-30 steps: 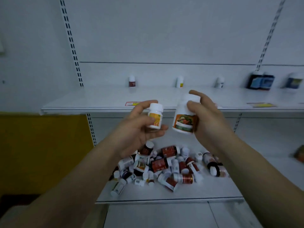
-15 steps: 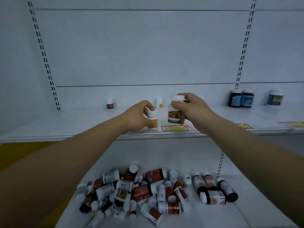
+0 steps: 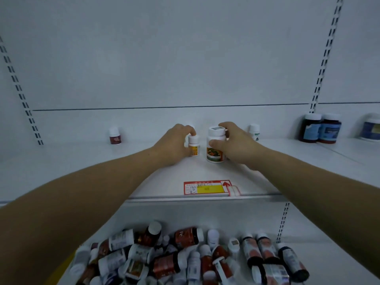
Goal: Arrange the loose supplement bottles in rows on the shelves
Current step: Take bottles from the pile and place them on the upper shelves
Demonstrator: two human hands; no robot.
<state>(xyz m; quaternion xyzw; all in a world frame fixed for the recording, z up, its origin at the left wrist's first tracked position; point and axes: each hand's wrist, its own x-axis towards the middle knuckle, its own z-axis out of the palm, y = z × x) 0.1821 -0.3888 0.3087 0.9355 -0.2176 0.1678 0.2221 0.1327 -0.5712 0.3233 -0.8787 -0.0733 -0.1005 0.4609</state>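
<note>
My left hand [image 3: 172,146] grips a small white bottle with an orange label [image 3: 194,145], upright on the upper shelf [image 3: 82,161]. Beside it my right hand [image 3: 236,145] holds a larger white bottle with a fruit label [image 3: 215,147], also upright on that shelf. The two bottles stand close together near the shelf's middle. Behind my left hand a white cap is partly hidden. A heap of loose bottles [image 3: 185,258] lies on the lower shelf below.
On the upper shelf stand a small dark red bottle [image 3: 115,136] at the left, a white bottle [image 3: 254,131] behind my right hand, and dark blue-labelled bottles [image 3: 320,128] at the right. A red and yellow price tag [image 3: 207,188] lies near the shelf's front edge.
Both hands have reached further back over the upper shelf with their bottles. The bottles now stand deeper on the shelf, past the price tag.
</note>
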